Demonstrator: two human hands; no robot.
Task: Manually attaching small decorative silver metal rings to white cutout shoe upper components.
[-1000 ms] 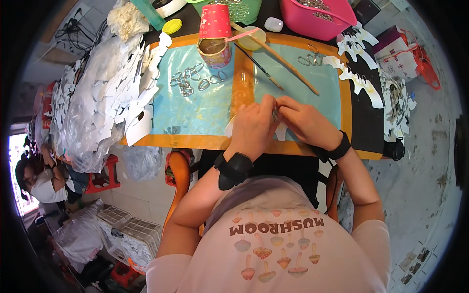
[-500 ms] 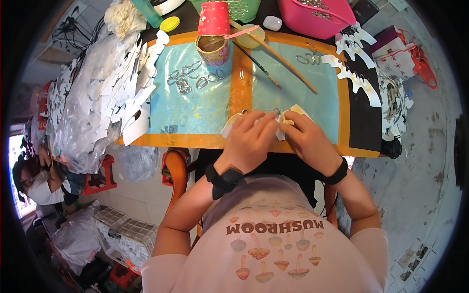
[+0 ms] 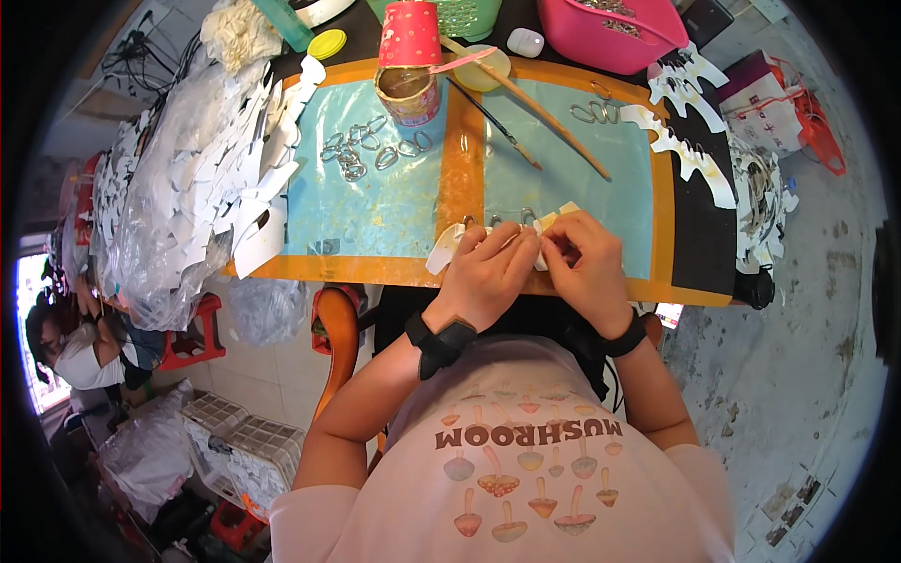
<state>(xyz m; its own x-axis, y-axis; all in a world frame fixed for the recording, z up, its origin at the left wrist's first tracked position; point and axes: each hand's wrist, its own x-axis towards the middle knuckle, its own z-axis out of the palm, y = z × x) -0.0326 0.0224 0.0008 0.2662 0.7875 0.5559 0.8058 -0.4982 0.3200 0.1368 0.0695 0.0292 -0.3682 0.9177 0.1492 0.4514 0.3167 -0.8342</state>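
At the front edge of the blue mat [image 3: 366, 220], a white curved piece [image 3: 441, 251] with several metal oval rings [image 3: 527, 216] along its upper side lies under my hands. My left hand [image 3: 488, 277] is closed on this piece, fingers bent over its middle. My right hand [image 3: 589, 272] pinches at the piece just beside the left fingertips; what is between its fingers is mostly hidden. A yellowish end of the piece [image 3: 569, 208] shows beyond my right fingers. Loose metal oval rings [image 3: 355, 152] lie on the left half of the mat, and several more rings [image 3: 595, 113] on the right.
A tin of brownish paste [image 3: 408, 98] stands at the back with a red cup [image 3: 410, 36] behind it. A brush [image 3: 493, 122] and a wooden stick [image 3: 554, 122] lie across the mat. White cut pieces [image 3: 267, 220] are heaped left; ringed pieces [image 3: 694, 164] lie right. Pink basket [image 3: 610, 42] behind.
My right hand has turned and its fingertips have drawn in toward the left ones. My left hand has shifted slightly right and down, uncovering more rings on the white piece.
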